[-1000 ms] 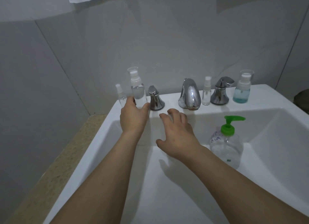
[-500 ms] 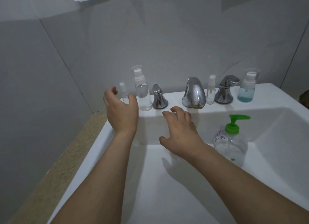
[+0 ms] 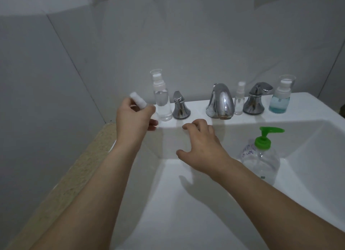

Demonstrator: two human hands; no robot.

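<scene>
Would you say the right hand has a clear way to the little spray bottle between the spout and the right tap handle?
Probably yes: the right hand is open and empty near the ledge, with nothing between it and the spray bottle, though the spout and tap handle crowd it.

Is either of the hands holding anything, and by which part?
The left hand grips the small spray bottle by its lower part, its white top sticking out. The right hand holds nothing.

Behind the white ceramic sink (image 3: 308, 107) rise pale grey wall tiles (image 3: 186, 34); a speckled beige stone ledge (image 3: 89, 156) runs along its left edge, in dim light.
</scene>
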